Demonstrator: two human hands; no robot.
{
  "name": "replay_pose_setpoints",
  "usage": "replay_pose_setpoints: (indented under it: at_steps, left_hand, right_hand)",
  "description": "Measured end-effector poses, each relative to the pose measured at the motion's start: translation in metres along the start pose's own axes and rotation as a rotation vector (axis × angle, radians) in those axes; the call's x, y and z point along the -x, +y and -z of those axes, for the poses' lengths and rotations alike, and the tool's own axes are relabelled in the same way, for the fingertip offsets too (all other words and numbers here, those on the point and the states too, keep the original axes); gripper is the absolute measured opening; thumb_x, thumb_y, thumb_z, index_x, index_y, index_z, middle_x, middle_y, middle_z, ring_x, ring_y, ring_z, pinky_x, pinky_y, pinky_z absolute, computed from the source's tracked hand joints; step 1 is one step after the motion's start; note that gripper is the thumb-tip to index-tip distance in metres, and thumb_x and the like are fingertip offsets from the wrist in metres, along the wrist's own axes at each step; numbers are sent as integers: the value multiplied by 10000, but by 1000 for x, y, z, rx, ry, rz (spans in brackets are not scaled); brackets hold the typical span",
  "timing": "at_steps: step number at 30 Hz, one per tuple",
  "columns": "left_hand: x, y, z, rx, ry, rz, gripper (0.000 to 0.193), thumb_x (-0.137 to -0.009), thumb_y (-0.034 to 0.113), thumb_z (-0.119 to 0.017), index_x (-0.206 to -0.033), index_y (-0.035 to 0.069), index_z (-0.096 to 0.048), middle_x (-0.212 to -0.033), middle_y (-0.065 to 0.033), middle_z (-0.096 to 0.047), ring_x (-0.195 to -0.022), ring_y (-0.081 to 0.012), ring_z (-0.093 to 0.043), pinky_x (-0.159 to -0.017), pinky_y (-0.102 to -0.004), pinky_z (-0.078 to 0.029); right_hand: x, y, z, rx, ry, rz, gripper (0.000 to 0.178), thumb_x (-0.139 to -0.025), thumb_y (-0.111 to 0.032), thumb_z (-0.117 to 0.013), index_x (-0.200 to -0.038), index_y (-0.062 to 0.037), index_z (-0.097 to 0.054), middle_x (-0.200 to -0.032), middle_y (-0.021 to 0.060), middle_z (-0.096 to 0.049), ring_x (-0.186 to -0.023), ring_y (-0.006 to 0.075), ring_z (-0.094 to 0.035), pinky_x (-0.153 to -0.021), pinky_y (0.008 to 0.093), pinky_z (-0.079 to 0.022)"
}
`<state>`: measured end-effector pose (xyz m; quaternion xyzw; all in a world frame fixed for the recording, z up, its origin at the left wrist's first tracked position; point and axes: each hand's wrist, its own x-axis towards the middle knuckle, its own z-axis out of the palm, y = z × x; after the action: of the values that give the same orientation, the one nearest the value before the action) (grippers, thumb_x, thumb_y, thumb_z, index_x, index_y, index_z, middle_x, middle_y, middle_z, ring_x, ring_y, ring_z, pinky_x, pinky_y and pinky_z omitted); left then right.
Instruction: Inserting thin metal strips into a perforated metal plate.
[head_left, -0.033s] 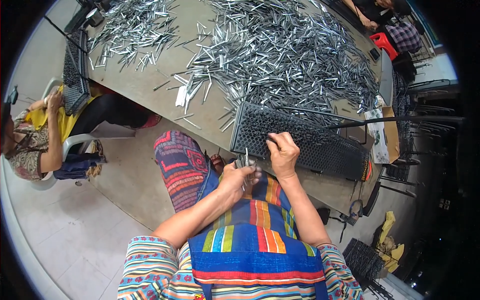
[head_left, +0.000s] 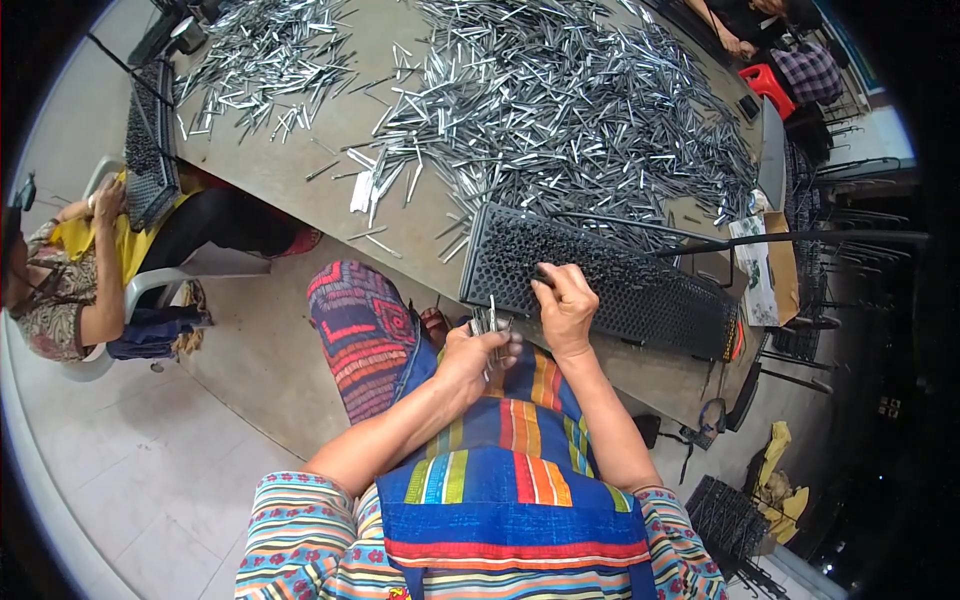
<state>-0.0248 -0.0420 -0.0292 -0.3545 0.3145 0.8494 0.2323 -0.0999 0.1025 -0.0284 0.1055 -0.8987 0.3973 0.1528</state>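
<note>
Hundreds of little metal pins (head_left: 560, 110) are spread over the long worktable (head_left: 330, 130), so supply isn't the problem here. Far left, a co-worker in a yellow top (head_left: 70, 270) is seated at the table's edge beside another perforated tray (head_left: 148, 160). Moving right, the left hand (head_left: 470, 355) is clenched around a small bundle of pins (head_left: 490, 322), held upright just above the lap, close to the tray's near edge. Next to it, the right hand (head_left: 565, 305) is pinched at the fingertips over the near-left part of the black perforated tray (head_left: 620, 285); a pin is probably caught between those fingertips, though it's too small to be told for sure. Further right, a cardboard box (head_left: 770, 270) is parked at the table's end, and a red stool (head_left: 768, 88) can be spotted beyond it.

For doing this bit well, imo: each pin should be lined up straight over its hole before being let go, holes filled row by row so none get skipped, and the bundle kept loose enough that one pin can be slid out without the rest being dropped.
</note>
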Motion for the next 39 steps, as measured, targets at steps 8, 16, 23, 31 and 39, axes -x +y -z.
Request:
replay_pose_setpoints:
  at_steps: [8, 16, 23, 31, 39]
  left_hand:
    - [-1, -1, 1, 6, 4, 8, 135, -835, -39, -594, -959, 12, -577, -854, -128, -666, -710, -216, -668, -563, -304, -556]
    - [-1, -2, 4, 21, 0, -2, 119, -825, -49, -592, -937, -8, -585, -838, -131, -665, -689, -208, -660, -559, -301, -553]
    - [-2, 0, 11, 36, -8, -6, 124, -826, -46, -593, -941, -1, -583, -850, -135, -666, -699, -211, -661, -567, -305, -556]
    - [-2, 0, 3, 33, -22, 17, 133, -831, -44, -595, -955, 3, -596, -856, -133, -671, -718, -218, -670, -583, -315, -569]
    - [-2, 0, -11, 9, -79, 23, 144, -837, -21, -613, -979, 3, -624, -876, -122, -681, -715, -206, -678, -590, -322, -578]
  right_hand:
    - [-8, 0, -4, -4, 15, 68, 163, -738, 30, -661, -897, -8, -662, -801, 125, -618, -690, 279, -633, -604, 343, -490]
    - [-22, -20, -4, 22, -65, 138, 158, -730, 30, -675, -883, -6, -669, -795, 119, -619, -675, 262, -619, -591, 336, -480]
    - [-16, -9, -4, -39, 12, 112, 86, -736, 47, -655, -812, 6, -656, -772, 120, -619, -668, 259, -624, -600, 316, -491]
    - [-9, -13, 3, 69, 43, 163, 92, -733, -4, -681, -824, -19, -682, -798, 95, -609, -635, 250, -618, -572, 317, -488]
    - [18, -27, 25, -724, -376, -589, 46, -787, -3, -673, -800, 39, -659, -678, 17, -604, -567, 55, -558, -511, 204, -436]
